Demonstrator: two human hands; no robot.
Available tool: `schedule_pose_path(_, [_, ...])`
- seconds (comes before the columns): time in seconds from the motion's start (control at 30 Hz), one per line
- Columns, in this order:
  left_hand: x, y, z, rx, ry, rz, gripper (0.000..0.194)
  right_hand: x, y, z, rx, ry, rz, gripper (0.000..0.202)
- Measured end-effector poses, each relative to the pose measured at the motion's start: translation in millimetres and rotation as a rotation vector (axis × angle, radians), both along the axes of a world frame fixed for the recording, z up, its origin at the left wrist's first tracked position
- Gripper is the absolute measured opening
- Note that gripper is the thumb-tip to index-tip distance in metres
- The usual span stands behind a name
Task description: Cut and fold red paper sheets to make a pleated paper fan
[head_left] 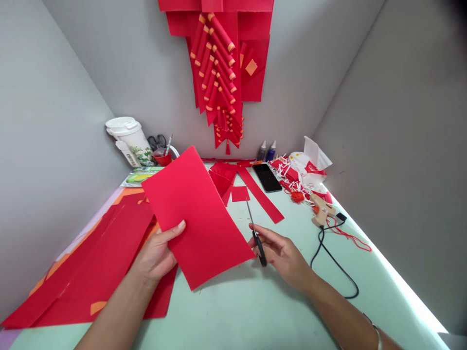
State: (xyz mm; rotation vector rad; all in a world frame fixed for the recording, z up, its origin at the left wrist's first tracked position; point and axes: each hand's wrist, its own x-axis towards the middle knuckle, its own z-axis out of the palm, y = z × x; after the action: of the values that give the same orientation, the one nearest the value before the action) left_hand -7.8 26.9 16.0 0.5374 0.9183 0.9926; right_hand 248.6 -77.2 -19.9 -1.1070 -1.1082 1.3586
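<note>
My left hand [158, 250] grips a large red sheet [200, 218] by its left edge, thumb on top and fingers behind it. The sheet is tilted and held above the table. Black-handled scissors [259, 245] are in my right hand [282, 253], just right of the sheet's lower right corner, with the blades pointing away and up. A small red square [240, 194] and a long red strip [260, 194] lie on the table beyond the scissors. The sheet's cut edges do not touch the blades.
Large red and orange sheets [98, 257] cover the left side. A phone [267, 177], paper scraps [288, 170] and a corded glue gun [321, 210] lie at the right. Paper firecrackers [219, 63] hang on the back wall; a white bucket [131, 141] stands back left.
</note>
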Motion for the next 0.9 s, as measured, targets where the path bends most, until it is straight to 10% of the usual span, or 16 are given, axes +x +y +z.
schedule_pose_path(0.9, [-6, 7, -5.2, 0.026, 0.028, 0.031, 0.035, 6, -3, -3.9, 0.213, -0.276, 0.176, 0.049])
